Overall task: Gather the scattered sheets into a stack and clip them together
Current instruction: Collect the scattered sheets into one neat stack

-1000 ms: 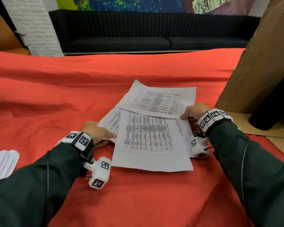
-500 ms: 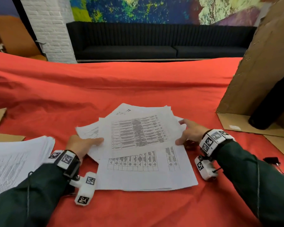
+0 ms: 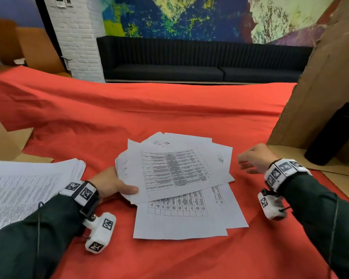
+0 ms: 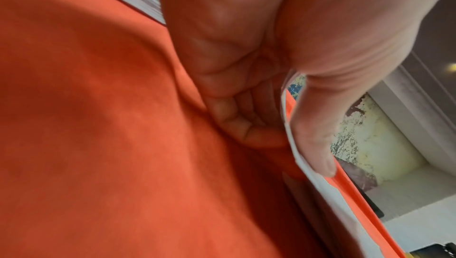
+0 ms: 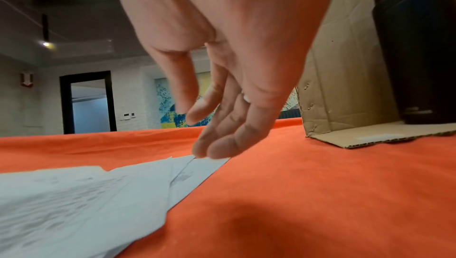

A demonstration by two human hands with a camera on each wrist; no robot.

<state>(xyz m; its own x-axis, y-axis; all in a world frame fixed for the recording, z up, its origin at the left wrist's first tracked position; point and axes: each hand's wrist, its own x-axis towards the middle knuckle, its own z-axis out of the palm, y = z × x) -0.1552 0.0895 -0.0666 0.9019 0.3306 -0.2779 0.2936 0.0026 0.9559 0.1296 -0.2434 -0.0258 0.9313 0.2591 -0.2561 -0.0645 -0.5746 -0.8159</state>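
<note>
Several printed white sheets (image 3: 175, 172) lie fanned and overlapping on the red cloth (image 3: 169, 109) in the middle of the head view. My left hand (image 3: 117, 184) pinches the left edge of the upper sheets, thumb on top and fingers under the sheets (image 4: 292, 145). More sheets (image 3: 189, 216) lie flat beneath, nearer to me. My right hand (image 3: 250, 158) hovers just right of the pile with relaxed fingers (image 5: 217, 135), holding nothing, above the sheets' corner (image 5: 197, 166). No clip is visible.
A thick separate pile of printed paper (image 3: 28, 188) lies at the left. An open cardboard box (image 3: 318, 97) stands at the right with a black cylinder (image 3: 334, 133) inside. Brown cardboard (image 3: 0, 141) lies at the far left.
The right hand has let go of the sheets' right edge and drawn away to the right. The left hand now grips the upper sheets, which have turned and shifted together.
</note>
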